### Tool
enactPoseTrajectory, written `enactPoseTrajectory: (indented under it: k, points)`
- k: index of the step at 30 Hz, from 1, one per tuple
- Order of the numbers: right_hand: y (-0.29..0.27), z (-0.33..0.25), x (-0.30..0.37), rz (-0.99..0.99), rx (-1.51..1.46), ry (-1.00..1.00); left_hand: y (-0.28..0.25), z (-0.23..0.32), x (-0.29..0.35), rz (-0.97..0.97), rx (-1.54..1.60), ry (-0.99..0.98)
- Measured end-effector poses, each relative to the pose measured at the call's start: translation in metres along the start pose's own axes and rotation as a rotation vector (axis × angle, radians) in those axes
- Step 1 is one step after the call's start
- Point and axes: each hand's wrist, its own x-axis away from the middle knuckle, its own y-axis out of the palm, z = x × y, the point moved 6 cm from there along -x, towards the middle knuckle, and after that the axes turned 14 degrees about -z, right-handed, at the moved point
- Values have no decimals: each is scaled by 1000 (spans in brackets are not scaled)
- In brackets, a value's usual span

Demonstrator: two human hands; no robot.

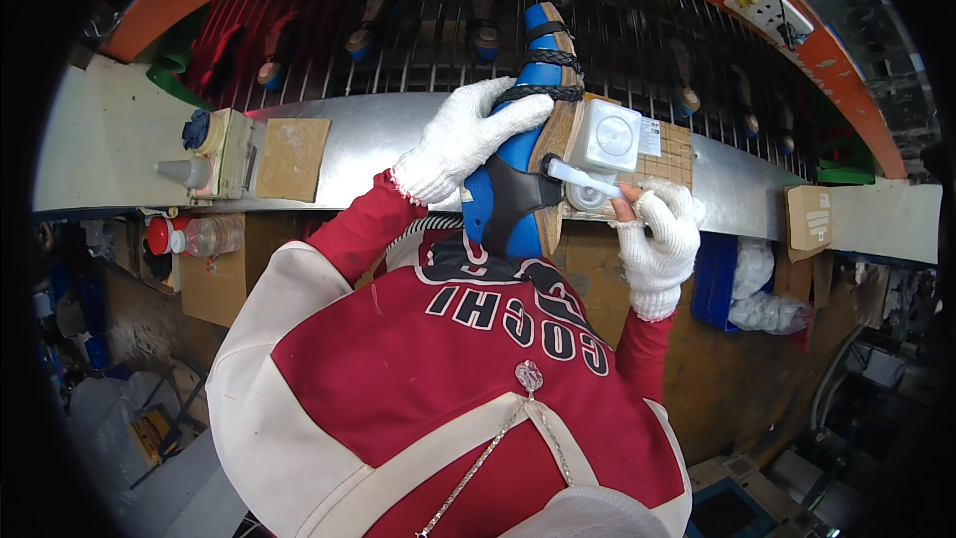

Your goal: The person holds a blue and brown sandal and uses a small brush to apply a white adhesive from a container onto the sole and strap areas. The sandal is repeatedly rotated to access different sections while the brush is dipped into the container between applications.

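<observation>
A sandal (521,197) with black straps and a tan sole sits on a blue shoe last (543,73), tilted with its sole side to the right. My gloved left hand (453,139) grips it from the left, thumb across a braided strap. Between the bare fingertips of my gloved right hand (659,244) is a small brush (583,177) with a white handle. Its dark bristle end meets the edge of the sole. Right beside the sole stand a square white plastic bottle (609,136) and a small round container (588,199), partly hidden by the brush.
Beyond the metal ledge (349,125), a rack of metal rods (428,10) carries several more sandals on blue lasts. A tan board (292,159) lies left of my hands. A cardboard box (809,219) stands far right, above a blue crate (714,279) with plastic bags.
</observation>
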Motion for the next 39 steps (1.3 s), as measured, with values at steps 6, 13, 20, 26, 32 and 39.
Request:
enactPoseTrajectory:
  k: [6,13,20,26,32,39]
  points:
    - [3,12,0,-77,-124,58,-4,0,-6,6,-44,-3]
    - [-2,15,3,-17,-183,44,-6,4,-10,13,-87,21]
    - [-13,9,-7,36,-8,-14,0,10,-12,13,-169,38]
    - [-16,11,-12,-89,-47,-10,-1,6,-16,8,-189,42]
    - [-5,22,-12,-156,-164,35,-2,1,-17,-19,-124,27]
    - [1,25,-3,-123,-179,-1,-2,-8,-19,-29,-66,13]
